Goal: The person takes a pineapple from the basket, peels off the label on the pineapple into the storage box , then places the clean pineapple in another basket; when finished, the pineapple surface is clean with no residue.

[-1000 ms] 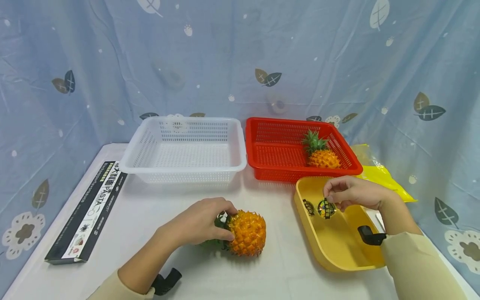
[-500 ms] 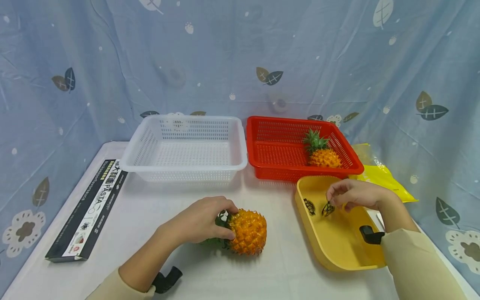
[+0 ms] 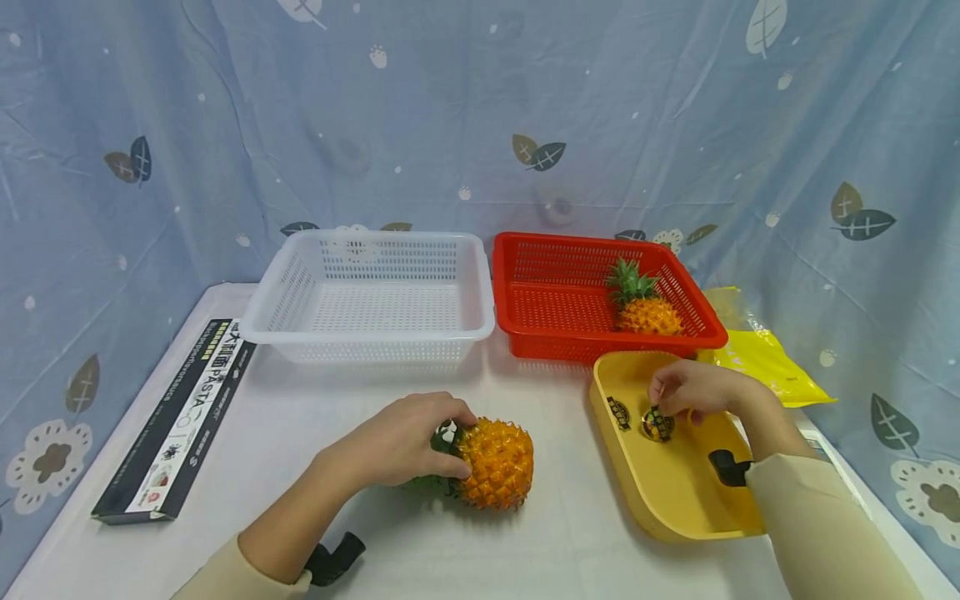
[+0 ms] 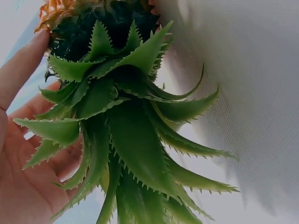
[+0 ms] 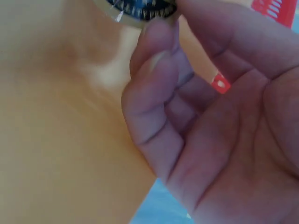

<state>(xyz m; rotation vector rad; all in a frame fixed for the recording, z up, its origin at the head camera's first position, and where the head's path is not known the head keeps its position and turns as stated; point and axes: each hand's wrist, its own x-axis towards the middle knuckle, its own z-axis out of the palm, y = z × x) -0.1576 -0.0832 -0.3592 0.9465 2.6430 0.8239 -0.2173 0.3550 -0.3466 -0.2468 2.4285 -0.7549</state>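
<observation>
On the white table, an orange pineapple (image 3: pixel 501 467) lies on its side, and my left hand (image 3: pixel 397 442) grips it near the base of its leaves. Its spiky green crown (image 4: pixel 135 135) fills the left wrist view, the palm beside it. My right hand (image 3: pixel 693 390) is over the yellow tray (image 3: pixel 686 496), pinching a round dark sticker (image 3: pixel 657 424) between thumb and fingertips. Part of that sticker (image 5: pixel 145 8) shows at the top of the right wrist view with pale lettering along its edge. Left of it, another dark sticker (image 3: pixel 618 413) lies in the tray.
A white basket (image 3: pixel 367 337) stands at the back. Beside it, a red basket (image 3: pixel 551 337) holds a smaller pineapple (image 3: pixel 648 317). A yellow plastic packet (image 3: pixel 772 367) lies behind the tray on the right. At the left is a long black pasta box (image 3: pixel 176 425).
My right wrist has shifted slightly left, and the sticker, seen nearly edge-on half a second ago, has turned its face more toward the head view. My left hand and the pineapple stay put.
</observation>
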